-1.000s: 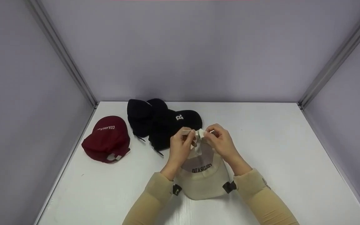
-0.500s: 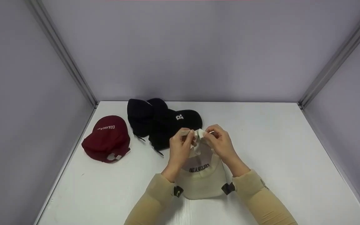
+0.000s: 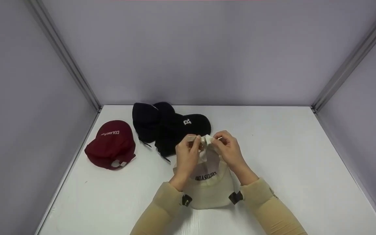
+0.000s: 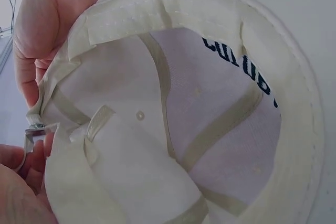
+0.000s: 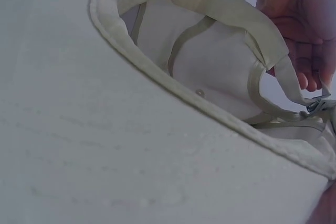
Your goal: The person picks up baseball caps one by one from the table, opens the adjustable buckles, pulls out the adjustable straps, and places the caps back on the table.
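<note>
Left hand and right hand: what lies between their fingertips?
The strap of the cream cap and its metal buckle lie between the left hand and the right hand. The head view shows the strap there; both wrist views show the buckle.

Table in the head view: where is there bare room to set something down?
Widest: the table right of the right hand and right sleeve. Smaller: front left, between the red cap and left sleeve. Crowded: the middle, where dark caps lie beyond the left hand and cream cap.

Left hand (image 3: 186, 156), right hand (image 3: 231, 151) close together, pinching; forearms (image 3: 158, 209) angled inward.
</note>
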Demonstrator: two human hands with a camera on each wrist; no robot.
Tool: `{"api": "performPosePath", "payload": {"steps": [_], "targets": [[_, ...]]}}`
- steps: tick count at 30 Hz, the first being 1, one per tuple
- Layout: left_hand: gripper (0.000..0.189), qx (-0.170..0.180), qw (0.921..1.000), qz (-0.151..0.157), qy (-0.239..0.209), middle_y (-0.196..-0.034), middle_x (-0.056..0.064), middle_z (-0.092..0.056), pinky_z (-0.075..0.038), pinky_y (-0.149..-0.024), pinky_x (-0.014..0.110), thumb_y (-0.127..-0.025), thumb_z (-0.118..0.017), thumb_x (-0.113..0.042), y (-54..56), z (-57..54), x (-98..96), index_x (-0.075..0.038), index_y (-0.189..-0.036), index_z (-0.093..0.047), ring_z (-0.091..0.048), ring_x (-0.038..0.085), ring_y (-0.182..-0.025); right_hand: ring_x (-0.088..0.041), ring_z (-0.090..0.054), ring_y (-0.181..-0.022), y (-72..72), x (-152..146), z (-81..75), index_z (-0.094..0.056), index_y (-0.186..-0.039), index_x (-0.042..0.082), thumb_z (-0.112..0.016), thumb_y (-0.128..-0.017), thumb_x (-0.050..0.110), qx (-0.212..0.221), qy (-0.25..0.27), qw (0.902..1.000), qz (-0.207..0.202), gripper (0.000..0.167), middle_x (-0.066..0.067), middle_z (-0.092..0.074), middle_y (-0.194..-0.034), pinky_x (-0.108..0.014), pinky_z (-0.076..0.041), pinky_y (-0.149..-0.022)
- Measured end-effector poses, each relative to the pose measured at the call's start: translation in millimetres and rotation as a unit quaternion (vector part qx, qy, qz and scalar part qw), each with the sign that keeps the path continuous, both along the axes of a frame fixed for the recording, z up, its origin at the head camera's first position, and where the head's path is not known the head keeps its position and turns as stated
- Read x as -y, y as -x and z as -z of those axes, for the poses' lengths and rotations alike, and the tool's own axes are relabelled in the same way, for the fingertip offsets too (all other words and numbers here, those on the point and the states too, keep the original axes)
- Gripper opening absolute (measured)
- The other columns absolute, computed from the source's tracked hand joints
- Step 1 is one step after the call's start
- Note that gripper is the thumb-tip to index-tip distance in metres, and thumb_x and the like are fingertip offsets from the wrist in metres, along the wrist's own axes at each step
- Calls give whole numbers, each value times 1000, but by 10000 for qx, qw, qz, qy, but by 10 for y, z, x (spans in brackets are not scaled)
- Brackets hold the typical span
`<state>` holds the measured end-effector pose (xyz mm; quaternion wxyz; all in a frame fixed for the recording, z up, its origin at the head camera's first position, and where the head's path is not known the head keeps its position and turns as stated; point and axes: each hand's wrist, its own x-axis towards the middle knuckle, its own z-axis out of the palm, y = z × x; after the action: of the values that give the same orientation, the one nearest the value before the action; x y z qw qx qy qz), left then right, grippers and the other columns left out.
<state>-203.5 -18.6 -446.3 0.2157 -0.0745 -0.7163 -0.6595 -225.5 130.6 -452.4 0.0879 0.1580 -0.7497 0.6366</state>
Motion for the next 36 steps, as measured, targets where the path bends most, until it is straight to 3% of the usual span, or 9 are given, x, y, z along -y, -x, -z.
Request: {"api": "performPosePath", "payload": {"steps": [7,17,20,23,27,30,33,36], "targets": [[19,-104,9998,-70,-183,-76,23,-63,-56,-65,47,-97,-60,-4,-1,0,1,10,-85,-64,-65,40,-69,-11,-51,-69,-23,50,-51,-61,-88,-8,-61,-94,-2,-10,104,9999,114,8,-17,-58,-92,-24,-42,-63],[16,-57,9990,-246,-377,-75,22,-63,-56,-66,49,-96,-60,-1,8,1,20,10,-84,-63,-65,39,-70,-13,-52,-72,-4,46,-40,-61,-89,-8,-60,-94,-1,118,236,9996,134,9,-12,-58,-90,-25,-44,-64],[17,-54,9985,-391,-384,-75,24,-63,-56,-66,46,-97,-59,-1,8,-12,62,10,-84,-61,-65,41,-70,-13,-53,-73,8,9,-35,-59,-91,-10,-59,-94,-2,229,383,9988,224,8,-10,-58,-89,-24,-45,-66],[15,-41,9981,-499,-345,-73,26,-63,-55,-65,35,-96,-59,1,33,-11,114,9,-83,-59,-65,43,-70,-13,-54,-75,13,-19,-47,-60,-92,-10,-59,-95,-2,338,533,9977,246,9,-10,-58,-89,-24,-46,-68],[16,142,9991,-348,-182,-73,25,-64,-52,-64,28,-98,-58,-2,149,138,161,8,-85,-60,-66,43,-70,-15,-56,-78,14,-31,-67,-61,-93,-9,-59,-96,0,420,521,9978,46,9,-13,-58,-91,-25,-47,-72],[18,324,9993,-105,-175,-76,24,-65,-55,-68,39,-101,-55,-8,242,284,190,6,-90,-60,-67,41,-73,-16,-56,-80,13,-36,-76,-61,-92,-8,-59,-96,0,453,453,9979,-21,9,-11,-58,-90,-26,-47,-75],[20,455,9988,158,-117,-80,18,-66,-55,-73,45,-102,-55,-16,272,364,221,2,-97,-60,-67,38,-78,-16,-57,-81,16,-36,-88,-60,-93,-8,-59,-96,0,496,438,9978,-33,9,-7,-58,-89,-27,-47,-76],[21,437,9983,383,106,-86,10,-67,-55,-75,39,-102,-57,-23,272,406,247,-2,-102,-62,-67,33,-83,-16,-57,-82,22,-37,-93,-60,-94,-10,-59,-96,0,565,446,9974,-29,10,-5,-58,-88,-27,-47,-77]]}}
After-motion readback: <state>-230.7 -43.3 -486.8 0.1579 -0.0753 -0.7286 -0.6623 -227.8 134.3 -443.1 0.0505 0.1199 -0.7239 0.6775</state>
